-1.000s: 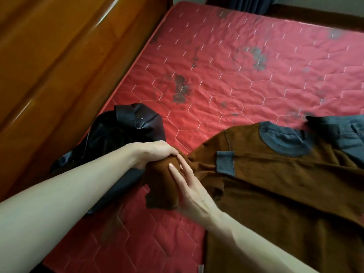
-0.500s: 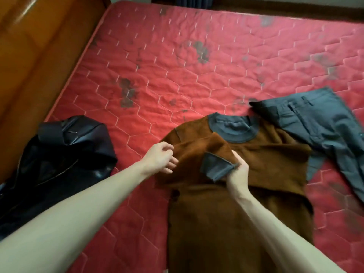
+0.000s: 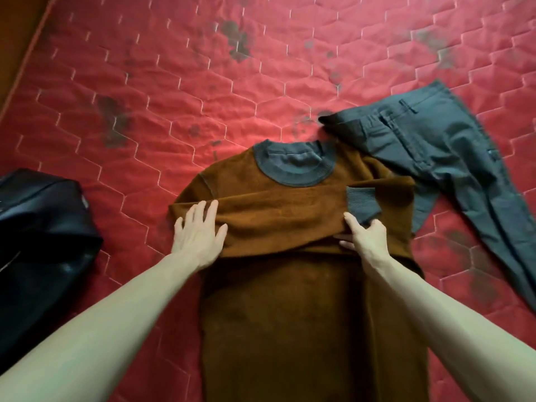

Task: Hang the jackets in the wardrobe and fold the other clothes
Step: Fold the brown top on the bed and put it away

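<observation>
Sweater [image 3: 290, 314], hands [image 3: 200, 236] flat, unlabelled

Red quilted mattress [image 3: 162, 91] bears all items. Brown knitted sweater with grey ribbed collar [image 3: 290, 314] lies flat at centre, collar at the far end, hem toward the viewer; one sleeve [image 3: 284, 219] is folded across the chest from left to right, its grey ribbed cuff [image 3: 362, 203] at the right side. Left hand [image 3: 200, 230] rests flat on the sleeve's left end; right hand [image 3: 365, 237] is at the sleeve's right end, just before the cuff. Grey-blue trousers [image 3: 452, 158] lie right of the sweater, touching its right shoulder. Black leather jacket [image 3: 37, 242] lies well apart at the left edge. Wooden bed frame [image 3: 14, 39] stands at far left.
</observation>
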Motion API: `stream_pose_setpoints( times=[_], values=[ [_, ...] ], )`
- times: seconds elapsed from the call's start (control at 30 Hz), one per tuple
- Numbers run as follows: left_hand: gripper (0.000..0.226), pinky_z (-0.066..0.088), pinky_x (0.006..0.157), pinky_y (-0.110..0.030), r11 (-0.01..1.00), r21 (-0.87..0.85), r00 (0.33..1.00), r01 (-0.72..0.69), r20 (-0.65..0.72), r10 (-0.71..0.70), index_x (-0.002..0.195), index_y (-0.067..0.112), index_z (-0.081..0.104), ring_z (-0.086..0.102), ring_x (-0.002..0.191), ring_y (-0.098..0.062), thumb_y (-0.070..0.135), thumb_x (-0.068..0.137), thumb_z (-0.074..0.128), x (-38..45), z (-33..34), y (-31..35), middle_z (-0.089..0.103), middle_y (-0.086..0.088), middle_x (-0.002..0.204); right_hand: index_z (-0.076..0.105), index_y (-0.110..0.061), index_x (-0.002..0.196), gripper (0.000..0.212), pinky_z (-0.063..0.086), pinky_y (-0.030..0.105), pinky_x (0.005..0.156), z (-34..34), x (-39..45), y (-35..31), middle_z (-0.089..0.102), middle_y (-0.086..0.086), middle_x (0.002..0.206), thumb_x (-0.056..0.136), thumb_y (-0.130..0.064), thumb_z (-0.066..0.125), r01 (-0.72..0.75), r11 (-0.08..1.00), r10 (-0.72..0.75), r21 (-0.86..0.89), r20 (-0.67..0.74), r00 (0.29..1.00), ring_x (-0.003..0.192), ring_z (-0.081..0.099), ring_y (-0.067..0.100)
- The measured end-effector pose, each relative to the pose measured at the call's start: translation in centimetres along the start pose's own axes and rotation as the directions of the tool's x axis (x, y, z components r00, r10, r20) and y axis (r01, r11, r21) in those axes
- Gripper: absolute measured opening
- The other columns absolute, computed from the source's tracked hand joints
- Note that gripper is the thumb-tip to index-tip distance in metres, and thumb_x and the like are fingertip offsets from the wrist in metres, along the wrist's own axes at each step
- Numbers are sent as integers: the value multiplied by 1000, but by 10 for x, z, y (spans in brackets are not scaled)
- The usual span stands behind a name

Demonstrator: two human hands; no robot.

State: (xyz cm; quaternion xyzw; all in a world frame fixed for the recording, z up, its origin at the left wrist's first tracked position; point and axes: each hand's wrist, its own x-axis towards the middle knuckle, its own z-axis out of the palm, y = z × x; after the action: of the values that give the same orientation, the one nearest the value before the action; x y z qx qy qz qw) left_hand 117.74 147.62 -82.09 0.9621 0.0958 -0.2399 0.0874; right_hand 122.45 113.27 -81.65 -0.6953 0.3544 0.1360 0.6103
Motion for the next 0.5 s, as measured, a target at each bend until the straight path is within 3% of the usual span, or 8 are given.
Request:
stream_pose_setpoints(
  times=[0.07,0.17,0.27,0.4,0.47,0.5],
  values=[
    [68,14,128,-53,993,66,994,-97,-36,99,167,29,8,9,160,-26,56,107,25,-5,3,0,8,-6,174,59,-6,113,31,64,31,60,-2,6,3,72,6,105,101,-33,67,40,995,-44,-95,-35,998,66,77,22],
    [68,22,126,-55,920,238,937,-312,-82,339,167,28,16,14,160,-27,56,105,19,-14,5,4,13,-6,174,68,-12,94,35,63,46,79,-8,4,5,74,1,89,102,-45,60,157,949,-212,-273,-186,959,78,75,25],
    [68,25,125,-55,818,330,864,-470,-19,504,166,26,19,17,160,-26,56,105,22,-15,9,14,15,-6,174,70,-11,92,41,54,44,88,-16,1,9,75,12,98,101,-47,55,84,902,-226,-424,-297,928,98,68,35],
    [69,25,125,-56,862,288,902,-417,16,431,167,28,17,17,160,-26,59,105,17,-13,17,19,16,-4,174,65,-13,97,27,42,41,81,-22,0,9,70,17,105,101,-37,56,-24,846,-220,-532,-390,894,106,63,42],
    [71,18,127,-57,912,234,938,-338,7,346,167,31,8,6,162,-24,62,103,11,-12,19,17,6,-2,175,62,-14,115,23,41,42,84,-22,3,10,64,17,118,99,-30,59,-31,827,-239,-561,-402,884,115,58,42],
    [72,14,128,-58,922,225,946,-316,2,324,167,32,2,-1,162,-23,64,103,10,-12,21,16,-1,-1,175,57,-14,126,31,43,44,90,-23,5,13,57,17,127,97,-26,61,23,810,-304,-586,-387,870,122,54,41]
  ],
)
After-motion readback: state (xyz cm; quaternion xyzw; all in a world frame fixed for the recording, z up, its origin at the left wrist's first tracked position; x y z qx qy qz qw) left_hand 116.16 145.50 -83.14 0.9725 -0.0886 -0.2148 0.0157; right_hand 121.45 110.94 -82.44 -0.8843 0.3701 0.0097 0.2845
